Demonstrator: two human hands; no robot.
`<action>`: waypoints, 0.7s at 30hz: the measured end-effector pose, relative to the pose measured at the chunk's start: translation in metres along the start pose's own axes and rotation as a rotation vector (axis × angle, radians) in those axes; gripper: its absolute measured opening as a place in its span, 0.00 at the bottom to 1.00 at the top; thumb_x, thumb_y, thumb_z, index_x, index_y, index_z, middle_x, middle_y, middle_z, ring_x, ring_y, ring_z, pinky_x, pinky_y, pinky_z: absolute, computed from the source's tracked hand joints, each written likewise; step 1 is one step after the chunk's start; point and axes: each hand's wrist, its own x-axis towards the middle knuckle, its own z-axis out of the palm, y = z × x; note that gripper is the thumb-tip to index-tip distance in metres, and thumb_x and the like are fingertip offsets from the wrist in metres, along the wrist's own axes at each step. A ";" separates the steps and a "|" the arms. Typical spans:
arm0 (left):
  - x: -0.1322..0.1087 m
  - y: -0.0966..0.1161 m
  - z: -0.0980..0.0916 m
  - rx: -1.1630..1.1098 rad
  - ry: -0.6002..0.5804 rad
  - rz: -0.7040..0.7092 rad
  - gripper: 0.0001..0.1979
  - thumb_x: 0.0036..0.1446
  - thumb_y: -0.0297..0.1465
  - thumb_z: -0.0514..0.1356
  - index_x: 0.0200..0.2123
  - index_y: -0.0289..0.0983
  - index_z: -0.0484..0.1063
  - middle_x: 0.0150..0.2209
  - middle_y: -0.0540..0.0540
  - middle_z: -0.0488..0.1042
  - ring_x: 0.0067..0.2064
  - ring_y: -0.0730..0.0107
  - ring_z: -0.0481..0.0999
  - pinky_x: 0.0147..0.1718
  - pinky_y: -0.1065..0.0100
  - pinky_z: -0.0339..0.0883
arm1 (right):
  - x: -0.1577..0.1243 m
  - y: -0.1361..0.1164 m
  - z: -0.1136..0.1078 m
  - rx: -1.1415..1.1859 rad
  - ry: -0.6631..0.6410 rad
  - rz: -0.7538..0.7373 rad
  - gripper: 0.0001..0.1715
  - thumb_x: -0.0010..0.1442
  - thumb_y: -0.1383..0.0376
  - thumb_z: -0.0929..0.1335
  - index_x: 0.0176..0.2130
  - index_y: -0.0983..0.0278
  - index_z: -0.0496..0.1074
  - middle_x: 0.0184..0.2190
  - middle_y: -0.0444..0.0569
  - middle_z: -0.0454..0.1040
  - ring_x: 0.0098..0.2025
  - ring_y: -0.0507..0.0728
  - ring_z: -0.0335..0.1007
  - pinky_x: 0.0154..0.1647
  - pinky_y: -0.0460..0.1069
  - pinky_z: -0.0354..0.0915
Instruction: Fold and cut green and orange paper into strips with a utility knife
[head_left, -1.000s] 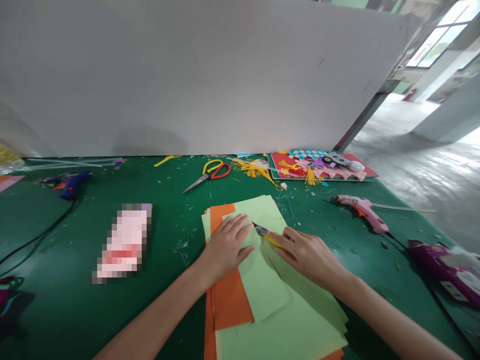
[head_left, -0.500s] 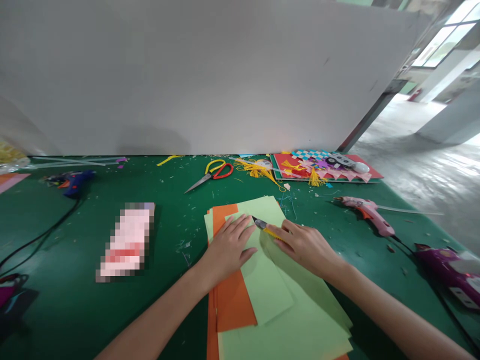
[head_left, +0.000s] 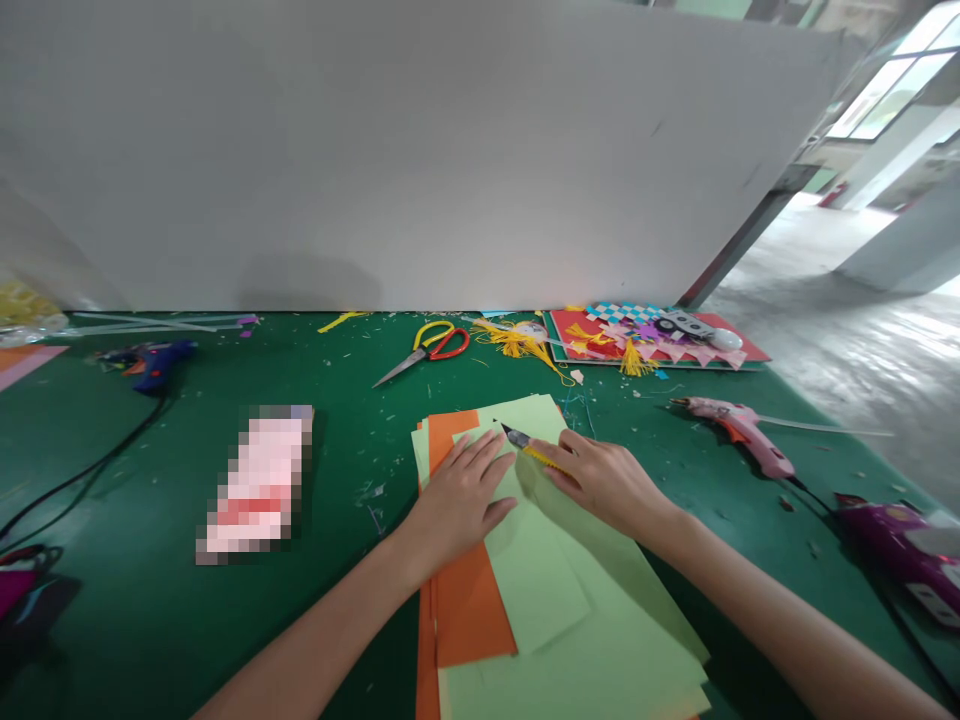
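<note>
My left hand (head_left: 466, 495) lies flat with fingers stretched on a light green paper piece (head_left: 536, 590), near its upper end. Under that piece are an orange paper strip (head_left: 472, 620) and a stack of larger light green sheets (head_left: 592, 660). My right hand (head_left: 609, 480) grips a yellow utility knife (head_left: 538, 452). Its dark blade points up and left, close to my left fingertips, at the upper part of the paper. Whether the tip touches the paper I cannot tell.
Scissors (head_left: 427, 350) lie behind the papers. To the right are a pink glue gun (head_left: 739, 430) and a purple tool (head_left: 900, 550); to the left, a blue glue gun (head_left: 159, 368) and a blurred pink item (head_left: 259, 480). Paper decorations (head_left: 645, 340) sit by the grey panel (head_left: 390, 150).
The knife has moved slightly up and left over the paper, its blade tip now a little higher. My left hand stays pressed on the sheet. The view has shifted slightly.
</note>
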 end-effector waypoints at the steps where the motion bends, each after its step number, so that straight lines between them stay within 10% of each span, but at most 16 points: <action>1: 0.000 0.000 0.000 0.003 -0.002 0.001 0.24 0.65 0.41 0.49 0.59 0.33 0.60 0.64 0.37 0.58 0.66 0.55 0.53 0.62 0.50 0.49 | 0.001 0.000 0.000 -0.001 0.001 0.006 0.22 0.66 0.62 0.61 0.59 0.55 0.62 0.35 0.46 0.71 0.28 0.52 0.70 0.24 0.46 0.55; 15: -0.003 0.001 -0.010 -0.089 0.066 -0.041 0.26 0.66 0.41 0.47 0.62 0.35 0.54 0.65 0.39 0.54 0.67 0.58 0.47 0.63 0.49 0.46 | 0.008 0.018 0.008 -0.088 0.131 0.239 0.20 0.65 0.62 0.62 0.56 0.60 0.67 0.38 0.52 0.73 0.38 0.60 0.71 0.30 0.50 0.66; 21: -0.009 0.000 -0.022 -0.310 0.190 -0.122 0.22 0.67 0.34 0.47 0.62 0.38 0.53 0.62 0.41 0.59 0.66 0.62 0.50 0.64 0.54 0.47 | -0.007 0.005 -0.006 0.270 0.184 -0.100 0.22 0.62 0.58 0.65 0.54 0.62 0.68 0.53 0.56 0.68 0.55 0.62 0.62 0.55 0.57 0.62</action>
